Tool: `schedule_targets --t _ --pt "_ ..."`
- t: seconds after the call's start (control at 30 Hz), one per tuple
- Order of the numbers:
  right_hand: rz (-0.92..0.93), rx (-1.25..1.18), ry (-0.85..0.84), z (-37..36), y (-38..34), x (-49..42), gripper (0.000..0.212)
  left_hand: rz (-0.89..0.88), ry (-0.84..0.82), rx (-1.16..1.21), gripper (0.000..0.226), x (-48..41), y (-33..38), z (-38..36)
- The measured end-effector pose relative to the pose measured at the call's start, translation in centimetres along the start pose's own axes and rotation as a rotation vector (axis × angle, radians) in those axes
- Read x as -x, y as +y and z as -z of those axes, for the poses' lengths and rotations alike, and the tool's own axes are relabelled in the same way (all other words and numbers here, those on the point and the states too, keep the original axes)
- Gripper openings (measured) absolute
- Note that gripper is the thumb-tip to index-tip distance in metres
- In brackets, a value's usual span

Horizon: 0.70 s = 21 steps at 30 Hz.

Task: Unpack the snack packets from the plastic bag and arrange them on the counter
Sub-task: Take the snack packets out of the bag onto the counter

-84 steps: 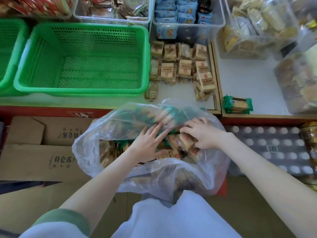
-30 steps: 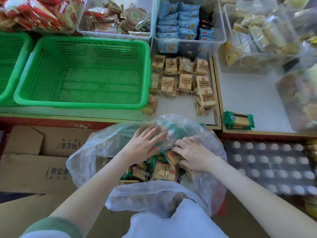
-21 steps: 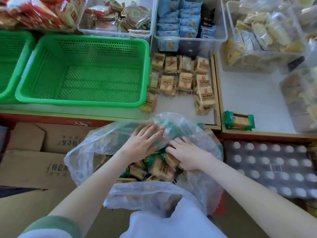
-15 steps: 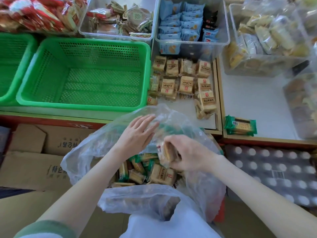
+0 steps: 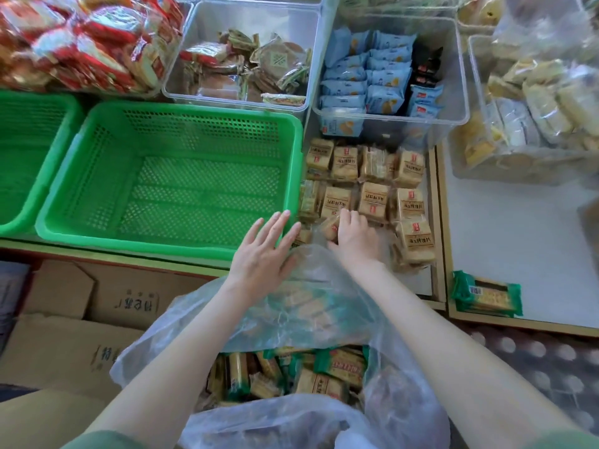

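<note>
Right now one snack is being set down. The right hand [image 5: 351, 238] has its fingers curled round a tan packet [image 5: 330, 226], low over the white counter [image 5: 416, 281], at the near edge of the laid-out packets [image 5: 372, 183] that lie in rows just beside the green basket [image 5: 168, 183]. Whether the packet already touches the counter I cannot tell; the hand hides its underside.

The left hand [image 5: 262, 254] lies flat with fingers straight and spread, holding nothing. Its palm is on the upper fold of the plastic bag [image 5: 308, 306] and its fingertips reach the basket's near rim. The bag sits open below the counter edge, between the forearms, and a good heap of loose snacks [image 5: 324, 374], tan ones and green-edged ones, shows in its mouth. So I'd judge the job well begun but far from finished.

The next move, I'd say, calls for lowering this packet into the gap in the front row, squared with its neighbours, letting go, then reaching into the bag for another. The flat hand looks useful where it is, pinning the floppy plastic back so the mouth is open.
</note>
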State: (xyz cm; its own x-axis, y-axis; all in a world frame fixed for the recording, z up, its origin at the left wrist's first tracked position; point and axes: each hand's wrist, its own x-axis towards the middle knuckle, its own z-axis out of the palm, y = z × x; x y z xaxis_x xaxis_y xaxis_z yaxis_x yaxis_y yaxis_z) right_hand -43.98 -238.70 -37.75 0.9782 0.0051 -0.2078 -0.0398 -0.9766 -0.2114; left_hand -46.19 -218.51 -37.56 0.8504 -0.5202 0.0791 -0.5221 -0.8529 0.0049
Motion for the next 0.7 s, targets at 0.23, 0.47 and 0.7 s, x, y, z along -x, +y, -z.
schedule_targets --t 0.23,0.47,0.7 --pt "-0.159 -0.219 -0.047 -2.1 -1.0 -0.7 0.081 -0.003 0.101 0.028 0.051 0.0 0.1 -0.8" --pt "-0.216 -0.446 -0.149 -2.2 -1.1 -0.1 0.084 0.03 0.081 0.041 0.051 -0.1 0.3 -0.8" --pt "0.066 -0.016 -0.124 -2.3 0.1 1.8 0.064 0.033 -0.005 0.046 0.054 -0.1 0.4 -0.1"
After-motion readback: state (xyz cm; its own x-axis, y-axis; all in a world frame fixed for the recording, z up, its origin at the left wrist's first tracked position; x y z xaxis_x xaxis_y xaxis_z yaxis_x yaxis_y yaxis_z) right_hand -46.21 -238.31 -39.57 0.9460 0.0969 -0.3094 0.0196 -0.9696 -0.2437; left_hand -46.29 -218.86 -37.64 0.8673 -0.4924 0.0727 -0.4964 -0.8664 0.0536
